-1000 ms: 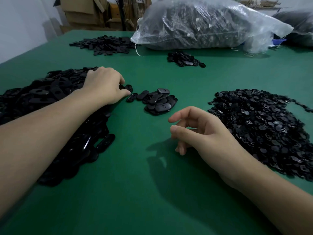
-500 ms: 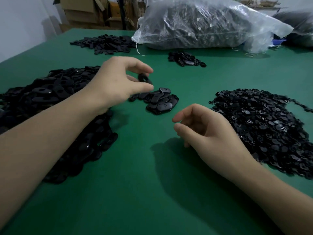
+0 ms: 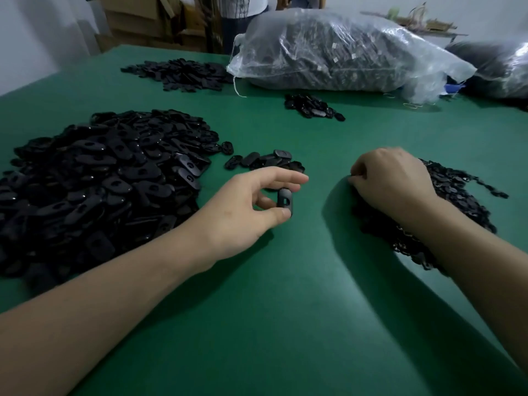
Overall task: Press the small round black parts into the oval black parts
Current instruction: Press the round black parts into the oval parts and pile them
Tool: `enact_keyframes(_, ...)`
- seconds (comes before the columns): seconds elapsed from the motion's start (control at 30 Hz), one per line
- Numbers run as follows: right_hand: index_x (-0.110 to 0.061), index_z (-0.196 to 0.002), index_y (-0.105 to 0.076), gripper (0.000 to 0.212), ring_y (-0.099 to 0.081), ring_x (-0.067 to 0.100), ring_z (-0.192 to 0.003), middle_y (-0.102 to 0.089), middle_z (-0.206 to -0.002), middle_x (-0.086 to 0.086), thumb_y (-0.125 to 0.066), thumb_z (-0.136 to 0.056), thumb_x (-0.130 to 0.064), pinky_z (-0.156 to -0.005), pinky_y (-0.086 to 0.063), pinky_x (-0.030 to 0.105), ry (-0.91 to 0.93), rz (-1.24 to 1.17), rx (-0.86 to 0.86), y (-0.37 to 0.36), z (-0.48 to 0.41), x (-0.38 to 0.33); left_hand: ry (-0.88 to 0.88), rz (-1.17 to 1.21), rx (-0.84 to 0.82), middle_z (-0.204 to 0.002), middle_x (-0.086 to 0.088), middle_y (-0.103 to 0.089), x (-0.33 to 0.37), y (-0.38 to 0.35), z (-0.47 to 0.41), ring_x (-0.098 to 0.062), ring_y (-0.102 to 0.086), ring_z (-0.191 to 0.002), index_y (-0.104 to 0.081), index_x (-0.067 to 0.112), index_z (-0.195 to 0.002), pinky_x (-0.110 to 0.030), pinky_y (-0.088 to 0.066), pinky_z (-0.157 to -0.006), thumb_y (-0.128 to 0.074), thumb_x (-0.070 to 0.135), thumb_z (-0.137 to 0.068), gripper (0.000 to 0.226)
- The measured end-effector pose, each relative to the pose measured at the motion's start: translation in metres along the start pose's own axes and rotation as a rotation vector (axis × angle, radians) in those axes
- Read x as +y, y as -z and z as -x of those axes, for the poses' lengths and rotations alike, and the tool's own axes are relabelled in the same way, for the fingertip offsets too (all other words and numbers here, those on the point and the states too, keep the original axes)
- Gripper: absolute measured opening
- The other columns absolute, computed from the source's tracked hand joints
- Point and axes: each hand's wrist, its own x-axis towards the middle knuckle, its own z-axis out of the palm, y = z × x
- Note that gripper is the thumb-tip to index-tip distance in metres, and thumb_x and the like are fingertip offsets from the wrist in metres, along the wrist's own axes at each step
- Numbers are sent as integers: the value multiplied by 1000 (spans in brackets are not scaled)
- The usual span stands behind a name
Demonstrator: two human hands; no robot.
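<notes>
My left hand (image 3: 245, 207) holds one oval black part (image 3: 285, 202) upright between thumb and forefinger, just above the green table. A big heap of oval black parts (image 3: 94, 178) lies to its left. My right hand (image 3: 394, 178) rests knuckles-up on the near left edge of the pile of small round black parts (image 3: 454, 192), fingers curled down into it; what they hold is hidden. A small cluster of oval parts (image 3: 268, 162) lies beyond my left hand.
The green table (image 3: 285, 310) stretches toward me. Farther back lie a flat scatter of black parts (image 3: 180, 72), a small clump (image 3: 313, 105), and two clear plastic bags (image 3: 343, 52) of parts. Cardboard boxes (image 3: 143, 21) and a person's legs stand behind the table.
My left hand lifted an oval part from the heap and carried it right and toward me. My right hand swung right onto the pile of round parts and curled its fingers down.
</notes>
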Motion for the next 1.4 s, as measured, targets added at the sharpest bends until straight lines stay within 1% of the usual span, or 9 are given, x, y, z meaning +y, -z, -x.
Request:
enact_keyframes(0.13,-15,-96,-79,18,-62,36,-96,-73,-95,10,-67,-94,-28,-85,-53,42,-33,20,19,-8,-7,0,25,32,23,-122,16,-65,-6,-2,2,-15,-71,-85,-63,36,-123,-30,-60,-90,-76,9,-91,44)
enact_keyframes(0.27,-22,-96,-80,11,-63,36,-97,-74,-96,9,-71,-91,-21,-84,-48,41,-21,-4,45,-7,-11,-1,71,120,34,-107,3,-73,-10,-3,3,-10,-72,-81,-67,24,-117,-19,-59,-78,-80,7,-88,36)
enact_keyframes(0.37,-22,-90,-80,11,-63,35,-92,-73,-90,8,-72,-87,-16,-79,-44,39,-17,6,27,-5,-15,-2,68,165,26,-99,-3,-76,-11,-4,4,-11,-71,-74,-68,18,-115,-19,-59,-72,-81,2,-85,36)
enact_keyframes(0.73,-23,-91,-78,8,-64,35,-92,-72,-94,8,-78,-87,-30,-79,-49,41,-23,8,-46,1,-24,3,33,168,19,-95,0,-78,-17,-4,4,-16,-73,-83,-69,22,-114,-27,-62,-78,-83,4,-83,39)
enact_keyframes(0.9,-25,-86,-79,1,-65,32,-90,-73,-91,4,-78,-86,-25,-83,-53,43,-26,-41,-77,4,-23,0,39,230,22,-97,-1,-78,-14,-2,5,-16,-76,-85,-72,21,-113,-21,-56,-62,-84,4,-82,37)
enact_keyframes(1.03,-19,-88,-78,4,-65,30,-89,-74,-92,5,-76,-88,-22,-80,-54,40,2,-66,-56,8,-18,-2,31,226,30,-97,-1,-78,-13,-2,6,-16,-77,-85,-74,24,-112,-22,-56,-59,-86,7,-81,37)
enact_keyframes(1.17,-19,-86,-71,6,-67,16,-80,-73,-82,-4,-74,-90,-22,-74,-58,35,98,-406,60,14,8,-15,20,238,20,-98,-2,-78,-14,-2,6,-17,-77,-85,-75,26,-113,-22,-57,-63,-86,7,-81,39)
enact_keyframes(1.27,-15,-86,-68,10,-70,8,-72,-78,-81,-3,-78,-87,-20,-62,-52,20,89,-967,-140,16,42,-32,3,188,58,-99,4,-76,-16,-1,6,-9,-75,-88,-76,35,-113,-16,-53,-65,-85,12,-83,38)
enact_keyframes(1.4,-11,-88,-69,18,-61,10,-71,-78,-87,8,-79,-78,-23,-64,-44,23,45,-1430,-304,8,67,-43,-66,113,99,-99,7,-75,-17,-1,6,-8,-72,-94,-75,40,-113,-15,-53,-73,-74,12,-93,35)
